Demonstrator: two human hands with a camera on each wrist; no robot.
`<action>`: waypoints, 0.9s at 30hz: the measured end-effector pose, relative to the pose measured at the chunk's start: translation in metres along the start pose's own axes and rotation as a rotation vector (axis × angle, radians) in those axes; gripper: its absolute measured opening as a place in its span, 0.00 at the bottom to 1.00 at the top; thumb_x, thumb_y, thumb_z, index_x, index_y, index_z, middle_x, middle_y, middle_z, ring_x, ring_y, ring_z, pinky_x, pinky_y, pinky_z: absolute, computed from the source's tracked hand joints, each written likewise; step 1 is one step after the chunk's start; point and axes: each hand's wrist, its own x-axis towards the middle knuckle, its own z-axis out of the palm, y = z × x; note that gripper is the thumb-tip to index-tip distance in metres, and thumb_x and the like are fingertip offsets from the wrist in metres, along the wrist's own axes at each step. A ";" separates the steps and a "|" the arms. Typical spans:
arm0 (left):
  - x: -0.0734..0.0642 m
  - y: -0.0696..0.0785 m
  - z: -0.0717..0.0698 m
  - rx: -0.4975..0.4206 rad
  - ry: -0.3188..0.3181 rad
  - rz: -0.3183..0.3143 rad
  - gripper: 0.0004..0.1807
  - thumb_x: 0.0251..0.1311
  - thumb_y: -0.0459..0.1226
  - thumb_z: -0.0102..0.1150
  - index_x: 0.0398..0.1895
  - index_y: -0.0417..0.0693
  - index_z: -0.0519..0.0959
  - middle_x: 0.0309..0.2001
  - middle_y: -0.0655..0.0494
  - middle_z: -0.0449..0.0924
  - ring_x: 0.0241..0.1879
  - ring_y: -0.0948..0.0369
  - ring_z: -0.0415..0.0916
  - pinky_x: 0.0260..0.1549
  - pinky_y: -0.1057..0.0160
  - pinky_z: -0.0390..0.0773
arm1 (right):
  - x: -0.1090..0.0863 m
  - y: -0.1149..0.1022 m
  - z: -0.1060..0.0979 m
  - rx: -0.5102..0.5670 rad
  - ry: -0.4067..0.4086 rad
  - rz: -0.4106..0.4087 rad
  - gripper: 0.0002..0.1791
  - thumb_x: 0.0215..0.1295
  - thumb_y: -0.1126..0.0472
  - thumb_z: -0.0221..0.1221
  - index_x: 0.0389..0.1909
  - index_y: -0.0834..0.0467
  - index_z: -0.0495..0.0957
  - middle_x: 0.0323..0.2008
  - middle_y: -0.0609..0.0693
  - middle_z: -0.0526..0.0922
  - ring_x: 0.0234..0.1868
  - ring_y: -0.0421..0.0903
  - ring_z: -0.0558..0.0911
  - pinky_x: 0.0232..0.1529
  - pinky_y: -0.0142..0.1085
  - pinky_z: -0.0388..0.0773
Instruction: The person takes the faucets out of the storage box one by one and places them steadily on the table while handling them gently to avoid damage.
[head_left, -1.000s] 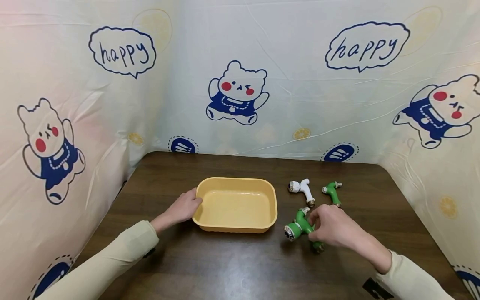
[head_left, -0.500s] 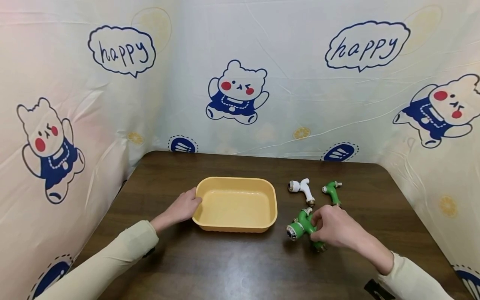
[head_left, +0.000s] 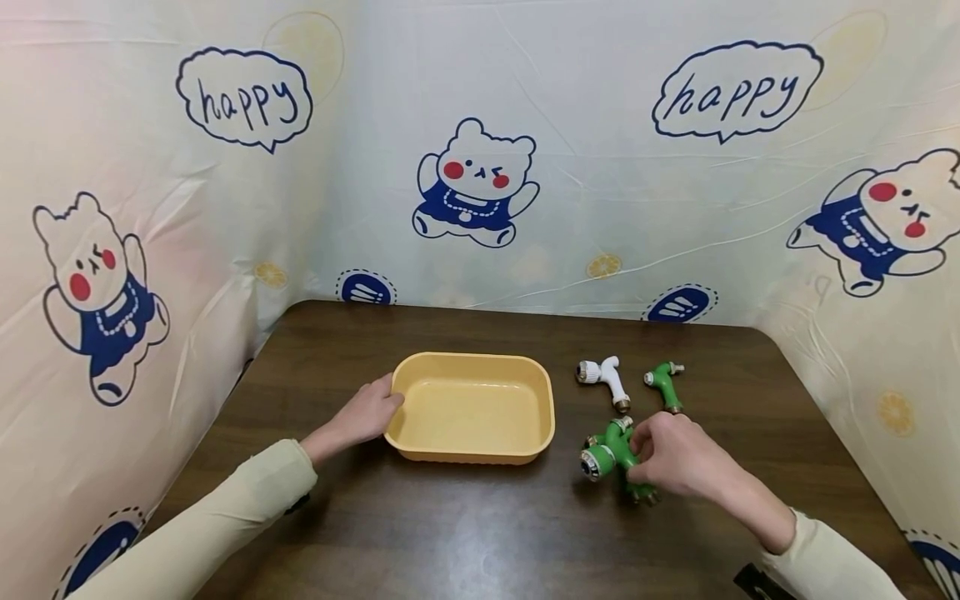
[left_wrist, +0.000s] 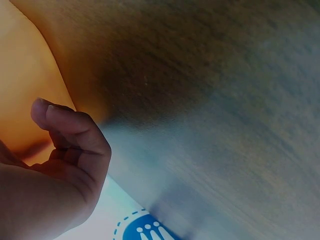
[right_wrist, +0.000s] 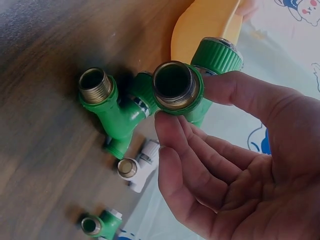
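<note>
My left hand (head_left: 369, 412) grips the left rim of a yellow plastic basin (head_left: 471, 457), thumb over its edge. In the right wrist view, my right hand (right_wrist: 225, 155) pinches a green faucet (right_wrist: 217, 56) between thumb and fingers, its brass threaded end facing the camera. A second green faucet (right_wrist: 117, 120) lies on the table below it, mostly hidden under the held one in the head view. Behind the right hand (head_left: 678, 454) lie a white faucet (head_left: 611, 383) and a smaller green faucet (head_left: 663, 386).
The dark wooden table (head_left: 450, 533) has rounded back corners. A printed cloth curtain (head_left: 615, 183) with bears and "happy" bubbles hangs round its back and sides. The basin stands left of the faucets and shows its bare inside.
My right hand has shifted slightly to the right with the green faucet, over the second green one. The left hand and the basin have stayed put.
</note>
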 end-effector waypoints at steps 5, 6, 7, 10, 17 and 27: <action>0.001 -0.001 0.000 -0.001 0.000 0.003 0.22 0.77 0.34 0.40 0.67 0.29 0.68 0.31 0.48 0.78 0.23 0.59 0.79 0.23 0.61 0.80 | -0.001 0.004 0.000 -0.008 0.012 0.019 0.10 0.47 0.62 0.76 0.29 0.54 0.84 0.21 0.40 0.82 0.26 0.40 0.79 0.31 0.42 0.77; 0.002 -0.001 0.000 0.000 0.000 0.003 0.22 0.77 0.34 0.40 0.67 0.29 0.68 0.31 0.48 0.78 0.23 0.59 0.79 0.23 0.61 0.80 | -0.001 0.005 0.000 -0.009 0.016 0.022 0.10 0.47 0.62 0.76 0.29 0.54 0.84 0.21 0.40 0.82 0.26 0.41 0.78 0.31 0.42 0.77; 0.002 0.000 0.000 -0.002 0.000 0.003 0.22 0.77 0.34 0.40 0.67 0.29 0.68 0.31 0.48 0.78 0.23 0.59 0.79 0.23 0.60 0.80 | -0.002 0.006 -0.001 -0.011 0.020 0.024 0.09 0.47 0.62 0.75 0.29 0.53 0.84 0.21 0.40 0.82 0.26 0.41 0.78 0.31 0.42 0.77; 0.002 0.000 0.000 -0.007 -0.002 0.000 0.22 0.77 0.34 0.40 0.67 0.29 0.67 0.31 0.47 0.78 0.23 0.59 0.79 0.23 0.60 0.80 | -0.002 0.008 -0.001 -0.010 0.026 0.032 0.09 0.47 0.62 0.75 0.29 0.53 0.84 0.21 0.40 0.82 0.26 0.41 0.78 0.30 0.41 0.76; 0.001 0.000 0.000 -0.013 -0.007 -0.006 0.22 0.78 0.35 0.40 0.67 0.29 0.67 0.30 0.48 0.78 0.23 0.59 0.78 0.22 0.61 0.79 | -0.004 0.012 0.000 -0.017 0.035 0.034 0.09 0.47 0.62 0.75 0.28 0.52 0.84 0.21 0.40 0.82 0.27 0.40 0.79 0.31 0.42 0.77; -0.001 0.000 0.001 -0.006 -0.003 -0.017 0.22 0.77 0.34 0.40 0.67 0.29 0.67 0.31 0.48 0.77 0.23 0.59 0.78 0.23 0.60 0.80 | -0.007 0.016 0.001 -0.003 0.037 0.051 0.10 0.48 0.62 0.76 0.28 0.53 0.83 0.22 0.41 0.83 0.28 0.41 0.79 0.33 0.43 0.78</action>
